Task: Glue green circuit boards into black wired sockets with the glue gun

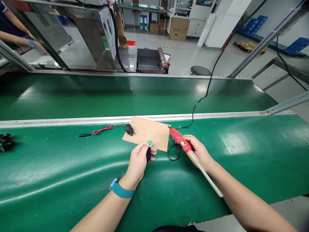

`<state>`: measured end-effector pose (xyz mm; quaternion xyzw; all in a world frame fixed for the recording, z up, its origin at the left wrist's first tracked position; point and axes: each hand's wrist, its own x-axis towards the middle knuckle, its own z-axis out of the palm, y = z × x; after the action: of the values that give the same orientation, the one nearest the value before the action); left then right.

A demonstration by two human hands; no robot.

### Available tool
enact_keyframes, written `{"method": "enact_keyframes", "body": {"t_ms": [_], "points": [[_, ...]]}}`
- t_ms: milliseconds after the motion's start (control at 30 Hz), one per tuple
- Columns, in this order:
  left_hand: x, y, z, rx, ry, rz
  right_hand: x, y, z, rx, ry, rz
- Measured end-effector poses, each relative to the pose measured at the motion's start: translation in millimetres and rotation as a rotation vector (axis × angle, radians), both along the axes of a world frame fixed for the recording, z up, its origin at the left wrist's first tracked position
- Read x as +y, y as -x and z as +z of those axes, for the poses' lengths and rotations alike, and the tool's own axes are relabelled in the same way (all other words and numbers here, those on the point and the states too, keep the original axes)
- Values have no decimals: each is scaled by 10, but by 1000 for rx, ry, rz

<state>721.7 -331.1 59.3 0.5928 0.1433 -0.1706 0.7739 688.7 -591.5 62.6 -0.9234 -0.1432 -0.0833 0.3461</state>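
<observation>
My left hand (140, 158) is closed around a small black part (148, 154) with a tiny green circuit board (150, 143) at its top, held just at the near edge of a brown cardboard sheet (147, 132). My right hand (198, 151) grips a red glue gun (178, 138) with a pale glue stick (205, 174) sticking out of its back. The gun's nozzle points left, toward the cardboard's right edge. A black cord (205, 93) runs from the gun over the far belt. A second black part (129, 129) with red wire (103, 129) lies on the cardboard's left corner.
I work at a green bench surface (72, 167); a metal rail (72, 120) separates it from a green conveyor belt (120, 93) behind. Black parts (5, 142) lie at the far left. Another person's arms (16, 35) show at the upper left. A black stool (200, 70) stands beyond.
</observation>
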Motion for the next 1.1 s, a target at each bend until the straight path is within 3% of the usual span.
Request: {"method": "enact_keyframes", "body": {"t_ms": [333, 900, 1100], "points": [[-29, -133, -2, -63, -34, -120, 211, -49, 289, 219, -230, 11], [-43, -177, -10, -50, 84, -127, 254, 82, 404, 295, -344, 113], [-52, -163, -48, -60, 131, -129, 312, 81, 356, 337, -348, 160]]}}
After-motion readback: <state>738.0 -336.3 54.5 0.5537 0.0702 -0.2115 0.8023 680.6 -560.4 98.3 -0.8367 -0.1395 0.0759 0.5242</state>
